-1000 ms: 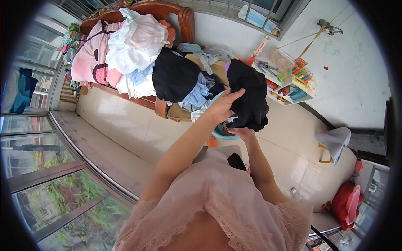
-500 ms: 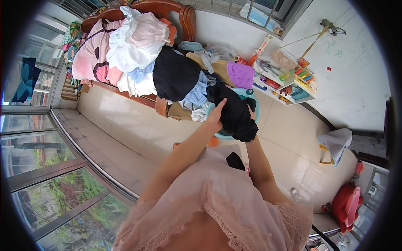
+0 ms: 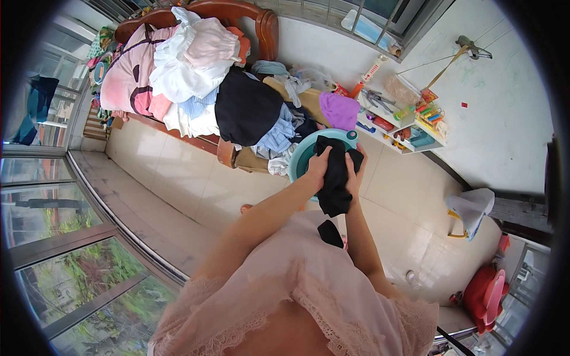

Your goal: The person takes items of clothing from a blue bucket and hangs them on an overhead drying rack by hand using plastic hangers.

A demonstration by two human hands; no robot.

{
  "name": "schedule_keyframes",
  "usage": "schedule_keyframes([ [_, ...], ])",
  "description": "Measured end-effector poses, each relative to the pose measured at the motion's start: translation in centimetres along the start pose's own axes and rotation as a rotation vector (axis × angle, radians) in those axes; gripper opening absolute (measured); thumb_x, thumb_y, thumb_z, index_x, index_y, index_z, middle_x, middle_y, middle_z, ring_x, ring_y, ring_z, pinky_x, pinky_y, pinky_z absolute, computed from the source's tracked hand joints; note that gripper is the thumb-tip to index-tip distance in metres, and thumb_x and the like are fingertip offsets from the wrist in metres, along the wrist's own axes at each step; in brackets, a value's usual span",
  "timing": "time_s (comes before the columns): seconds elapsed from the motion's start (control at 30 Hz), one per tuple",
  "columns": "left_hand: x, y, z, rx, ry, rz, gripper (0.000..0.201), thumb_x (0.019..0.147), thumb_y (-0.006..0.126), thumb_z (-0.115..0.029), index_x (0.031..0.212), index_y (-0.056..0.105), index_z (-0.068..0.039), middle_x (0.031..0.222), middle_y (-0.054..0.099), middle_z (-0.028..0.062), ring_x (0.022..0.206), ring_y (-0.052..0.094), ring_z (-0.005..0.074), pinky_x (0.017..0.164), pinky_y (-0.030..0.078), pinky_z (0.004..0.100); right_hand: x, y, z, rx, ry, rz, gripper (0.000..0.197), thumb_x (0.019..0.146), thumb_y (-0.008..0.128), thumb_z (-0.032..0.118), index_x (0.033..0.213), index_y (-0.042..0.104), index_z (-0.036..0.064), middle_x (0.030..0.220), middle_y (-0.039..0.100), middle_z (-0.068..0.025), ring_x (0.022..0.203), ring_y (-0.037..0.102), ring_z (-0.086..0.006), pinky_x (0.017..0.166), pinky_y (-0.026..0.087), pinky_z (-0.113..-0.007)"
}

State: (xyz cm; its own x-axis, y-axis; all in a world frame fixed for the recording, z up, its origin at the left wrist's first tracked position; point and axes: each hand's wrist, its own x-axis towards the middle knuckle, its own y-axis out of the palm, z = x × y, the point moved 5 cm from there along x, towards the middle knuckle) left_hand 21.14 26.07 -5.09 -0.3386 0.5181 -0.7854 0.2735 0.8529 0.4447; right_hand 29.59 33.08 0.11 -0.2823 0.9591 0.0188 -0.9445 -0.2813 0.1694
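Note:
A bunched black garment point(image 3: 336, 188) hangs between my two hands, over the near side of a round teal basin point(image 3: 295, 161). My left hand point(image 3: 319, 167) is closed on its left edge, and my right hand point(image 3: 355, 177) grips the right edge. The kind of garment cannot be made out in its folds. Beyond the basin, clothes lie heaped on a wooden bench point(image 3: 228, 155): a spread black garment point(image 3: 248, 107), light blue cloth point(image 3: 276, 132), white clothes point(image 3: 189, 59) and a purple cloth point(image 3: 339, 108).
A low white shelf point(image 3: 409, 148) with small items stands against the wall, right of the basin. Farther right are a cloth-draped yellow stool point(image 3: 472, 207) and a red bag-like item point(image 3: 480, 299). Windows point(image 3: 77, 267) run along the left.
The black garment is gathered into a narrower bundle, and my hands are closer together. More of the basin's left side shows.

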Motion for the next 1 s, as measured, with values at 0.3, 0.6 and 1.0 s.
schedule_keyframes([
  [0.3,-1.6,-0.1,0.3,0.162,-0.102,0.082,0.048,0.083,0.057,-0.041,0.111,0.052,-0.002,0.093,0.059,0.0089,0.082,0.058,0.0206,0.071,0.048,0.0356,0.9,-2.3,-1.5,-0.269,0.055,0.113,0.027,0.081,0.063,0.019,0.091,0.062,-0.0065,0.080,0.064,-0.0088,0.073,0.058,-0.0161,0.070,0.045,-0.028],
  [0.6,-5.0,-16.5,-7.1,-0.196,0.100,-0.159,0.046,0.077,0.063,-0.031,0.109,0.053,-0.001,0.102,0.059,0.0109,0.092,0.058,0.0229,0.082,0.047,0.0362,-4.9,12.9,-8.3,-0.126,0.279,0.762,0.025,0.083,0.059,0.017,0.100,0.064,0.0000,0.093,0.062,-0.0119,0.085,0.059,-0.0174,0.075,0.045,-0.027],
  [1.0,-28.4,-40.7,-24.6,-0.643,0.684,-0.404,0.042,0.085,0.058,-0.026,0.116,0.049,0.000,0.116,0.054,0.0130,0.108,0.050,0.0269,0.091,0.039,0.0480,-23.2,46.6,-5.6,-0.420,0.253,1.508,0.072,0.074,0.071,0.032,0.128,0.036,0.0002,0.126,0.045,-0.0163,0.109,0.049,-0.0232,0.084,0.044,-0.035],
])
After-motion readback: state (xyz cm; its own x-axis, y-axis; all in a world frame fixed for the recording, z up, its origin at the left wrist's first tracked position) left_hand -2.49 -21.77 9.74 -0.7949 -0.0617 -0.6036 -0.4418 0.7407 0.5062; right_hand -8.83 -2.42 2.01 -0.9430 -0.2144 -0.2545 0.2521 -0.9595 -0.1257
